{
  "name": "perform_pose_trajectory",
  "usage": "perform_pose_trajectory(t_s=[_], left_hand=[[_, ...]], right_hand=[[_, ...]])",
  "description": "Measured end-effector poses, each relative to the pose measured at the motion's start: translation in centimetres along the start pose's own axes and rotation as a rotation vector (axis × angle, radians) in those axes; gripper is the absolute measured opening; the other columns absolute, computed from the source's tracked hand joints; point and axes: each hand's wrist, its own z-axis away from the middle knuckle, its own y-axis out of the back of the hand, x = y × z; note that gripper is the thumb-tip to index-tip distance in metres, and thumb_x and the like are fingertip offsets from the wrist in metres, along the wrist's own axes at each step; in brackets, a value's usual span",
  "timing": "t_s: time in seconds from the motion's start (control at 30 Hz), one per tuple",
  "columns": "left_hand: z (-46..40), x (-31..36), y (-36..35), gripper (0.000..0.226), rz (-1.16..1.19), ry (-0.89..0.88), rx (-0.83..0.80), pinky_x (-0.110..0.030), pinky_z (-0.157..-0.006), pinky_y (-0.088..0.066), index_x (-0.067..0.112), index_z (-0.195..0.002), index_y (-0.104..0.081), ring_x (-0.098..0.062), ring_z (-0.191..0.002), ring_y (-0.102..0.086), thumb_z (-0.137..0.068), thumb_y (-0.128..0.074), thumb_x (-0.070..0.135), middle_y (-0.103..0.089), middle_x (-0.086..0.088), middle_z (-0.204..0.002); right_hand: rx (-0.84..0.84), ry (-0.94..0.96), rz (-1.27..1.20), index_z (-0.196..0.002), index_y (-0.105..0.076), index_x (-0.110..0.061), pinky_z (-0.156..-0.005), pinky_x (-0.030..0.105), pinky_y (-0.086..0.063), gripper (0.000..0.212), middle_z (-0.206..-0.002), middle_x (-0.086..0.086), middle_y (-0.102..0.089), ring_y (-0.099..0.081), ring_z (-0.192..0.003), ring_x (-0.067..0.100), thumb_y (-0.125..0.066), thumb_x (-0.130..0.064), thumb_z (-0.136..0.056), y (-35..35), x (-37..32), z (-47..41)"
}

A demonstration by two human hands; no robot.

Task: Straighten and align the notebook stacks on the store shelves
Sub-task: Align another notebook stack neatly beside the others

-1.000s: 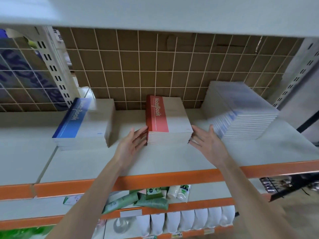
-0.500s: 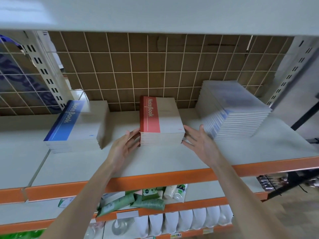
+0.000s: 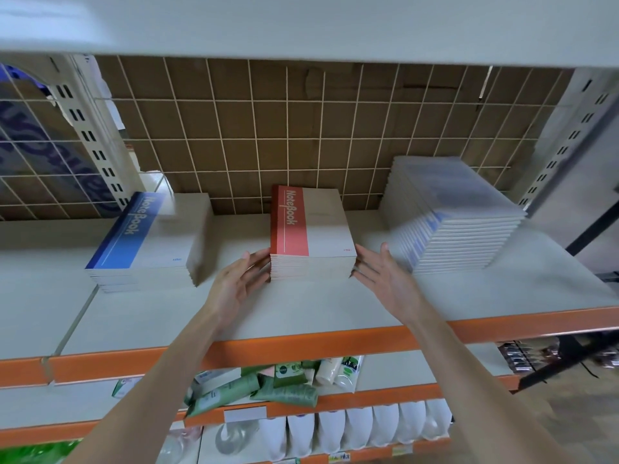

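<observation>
Now, red notebook stack (image 3: 310, 236): mid-shelf (image 3: 301, 316), squared, near the wire grid back (image 3: 301, 128).
Left hand (image 3: 239, 284): released, straight fingers against the stack's left side.
Right hand (image 3: 385, 276): released, fingertips at its right front corner.
Blue notebook stack (image 3: 147, 239): left of red stack.
Pale stack (image 3: 452, 212): right, skewed.

Left hand (image 3: 239, 283): arm extended up and forward, fingers straight, fingertips forward. Right hand (image 3: 385, 272): arm extended likewise, fingers straight and spread, thumb up. Both hands palm-inward, facing each other
</observation>
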Motion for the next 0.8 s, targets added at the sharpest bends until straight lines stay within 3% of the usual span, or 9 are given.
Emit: perform_pose_trajectory(t_s=[0.1, 0.27, 0.43, 0.67, 0.8], left_hand=[[0.15, 0.04, -0.21, 0.033, 0.002, -0.006, 0.050, -0.026, -0.093, -0.050, 0.010, -0.112, -0.061, -0.016, -0.111, -0.061, -0.100, -0.035, 0.026, -0.065, -0.005, -0.119], [0.23, -0.03, -0.47, 0.032, -0.018, -0.019, 0.125, -0.021, -0.086, -0.053, 0.005, -0.107, -0.061, -0.015, -0.101, -0.065, -0.101, -0.035, 0.022, -0.066, -0.010, -0.110], [-0.01, -0.26, -0.30, 0.034, -0.056, -0.020, 0.142, -0.019, -0.081, -0.054, 0.006, -0.104, -0.063, -0.013, -0.096, -0.068, -0.101, -0.035, 0.025, -0.069, -0.007, -0.104], [0.02, -0.31, -0.24, 0.035, -0.089, 0.001, 0.098, -0.020, -0.087, -0.052, 0.010, -0.105, -0.063, -0.012, -0.102, -0.066, -0.101, -0.033, 0.027, -0.068, -0.005, -0.109], [-0.06, -0.39, -0.64, 0.038, -0.066, -0.023, 0.195, -0.020, -0.087, -0.052, 0.000, -0.112, -0.059, -0.018, -0.103, -0.064, -0.102, -0.033, 0.027, -0.065, -0.013, -0.110]], right_hand=[[0.032, 0.016, 0.004, -0.133, -0.049, -0.016, -0.093, 0.019, -0.047, 0.056, -0.127, -0.005, -0.061, -0.056, -0.120, 0.009, -0.025, -0.051, -0.096, -0.08, 0.22, -0.18], [0.119, 0.017, -0.053, -0.132, -0.048, 0.004, -0.097, 0.027, -0.046, 0.060, -0.128, 0.013, -0.059, -0.057, -0.119, 0.020, -0.026, -0.042, -0.101, 0.10, 0.60, -0.49], [0.121, -0.007, -0.069, -0.122, -0.055, -0.002, -0.085, 0.020, -0.053, 0.052, -0.110, 0.002, -0.069, -0.065, -0.105, 0.012, -0.030, -0.042, -0.100, 0.08, 0.75, -0.62], [0.119, -0.007, -0.127, -0.130, -0.050, 0.002, -0.094, 0.025, -0.049, 0.055, -0.126, 0.011, -0.061, -0.059, -0.116, 0.017, -0.034, -0.041, -0.099, 0.10, 0.60, -0.60], [0.113, -0.005, -0.130, -0.124, -0.054, 0.000, -0.088, 0.021, -0.052, 0.052, -0.117, 0.006, -0.065, -0.063, -0.110, 0.013, -0.035, -0.042, -0.099, -0.22, 0.49, -0.51]])
